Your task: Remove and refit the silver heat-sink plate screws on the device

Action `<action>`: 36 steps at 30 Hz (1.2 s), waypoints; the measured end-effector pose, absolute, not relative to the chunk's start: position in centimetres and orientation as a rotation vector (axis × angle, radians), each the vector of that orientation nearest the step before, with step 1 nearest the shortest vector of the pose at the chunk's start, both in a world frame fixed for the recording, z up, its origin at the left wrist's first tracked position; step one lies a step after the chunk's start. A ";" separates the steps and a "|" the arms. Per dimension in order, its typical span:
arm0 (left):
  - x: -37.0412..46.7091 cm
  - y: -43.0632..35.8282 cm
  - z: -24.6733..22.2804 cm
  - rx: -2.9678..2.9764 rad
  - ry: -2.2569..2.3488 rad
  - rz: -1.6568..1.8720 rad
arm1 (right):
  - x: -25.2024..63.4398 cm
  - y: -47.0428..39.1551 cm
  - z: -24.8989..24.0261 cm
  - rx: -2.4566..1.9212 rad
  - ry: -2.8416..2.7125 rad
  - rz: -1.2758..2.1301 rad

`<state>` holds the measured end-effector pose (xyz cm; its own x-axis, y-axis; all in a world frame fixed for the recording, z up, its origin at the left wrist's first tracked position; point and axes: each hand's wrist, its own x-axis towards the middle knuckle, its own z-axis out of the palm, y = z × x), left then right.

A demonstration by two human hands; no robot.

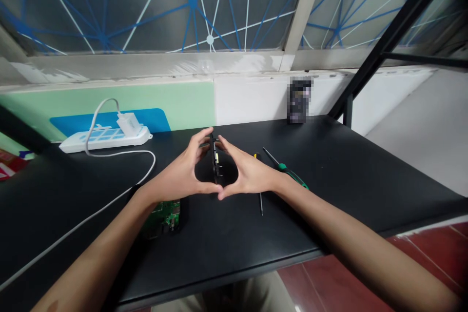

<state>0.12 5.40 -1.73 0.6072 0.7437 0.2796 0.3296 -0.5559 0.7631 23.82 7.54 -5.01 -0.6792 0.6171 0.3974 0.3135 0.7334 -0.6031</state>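
Between my two hands a thin black part [215,158] stands on edge above the desk, its face turned away so its kind does not show. Small prongs and a pale yellowish spot are visible on its right side. My left hand [186,170] grips it from the left, thumb at the bottom edge and fingers at the top. From the right, my right hand [248,168] grips the same edges, the thumbs meeting below. A green circuit board [168,214] lies under my left forearm, partly hidden by it.
A screwdriver with a green handle [292,174] and a second one with a thin shaft [261,204] lie by my right forearm. At the back left are a white power strip [106,139] with a plugged-in charger [129,124] and a white cable [91,217]. A blurred dark object [299,102] stands against the wall.
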 end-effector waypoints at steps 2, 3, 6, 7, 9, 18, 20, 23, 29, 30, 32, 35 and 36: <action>0.1 5.4 -1.7 2.155 0.824 0.802 | 23.8 7.5 -5.0 -0.699 -2.342 0.668; 0.1 5.4 -1.7 2.160 0.816 0.811 | 23.8 7.5 -5.0 -0.702 -2.349 0.668; 0.1 5.3 -1.3 2.171 0.814 0.839 | 23.8 7.4 -4.8 -0.727 -2.375 0.665; 0.1 5.2 -1.2 2.175 0.826 0.849 | 23.8 7.4 -4.8 -0.733 -2.379 0.663; 0.2 5.2 -1.0 2.195 0.852 0.868 | 23.9 7.4 -4.7 -0.743 -2.381 0.661; 0.1 5.2 -0.9 2.278 0.925 0.898 | 24.1 6.8 -4.0 -0.826 -2.361 0.674; -0.1 5.1 -0.7 2.278 0.924 0.888 | 24.2 6.7 -3.8 -0.878 -2.349 0.677; -0.4 5.1 -0.5 2.295 0.965 0.843 | 24.4 6.7 -3.8 -0.949 -2.336 0.654; -0.8 5.2 -0.6 2.353 1.065 0.781 | 24.2 6.5 -3.8 -1.052 -2.361 0.610; -0.8 5.3 -0.6 2.359 1.082 0.773 | 24.1 6.5 -3.8 -1.065 -2.363 0.599; -0.8 5.3 -0.6 2.364 1.112 0.753 | 24.1 6.4 -3.7 -1.084 -2.371 0.580; -1.0 5.4 -0.5 2.365 1.148 0.718 | 24.3 6.4 -3.6 -1.104 -2.383 0.560; -1.0 5.4 -0.5 2.368 1.163 0.705 | 24.3 6.4 -3.6 -1.111 -2.383 0.558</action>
<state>-1.03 5.39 -0.54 0.5245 0.8111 0.2590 0.6050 -0.5691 0.5569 24.32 6.43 -3.60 -0.5744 0.7869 0.2257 0.6048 0.5937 -0.5308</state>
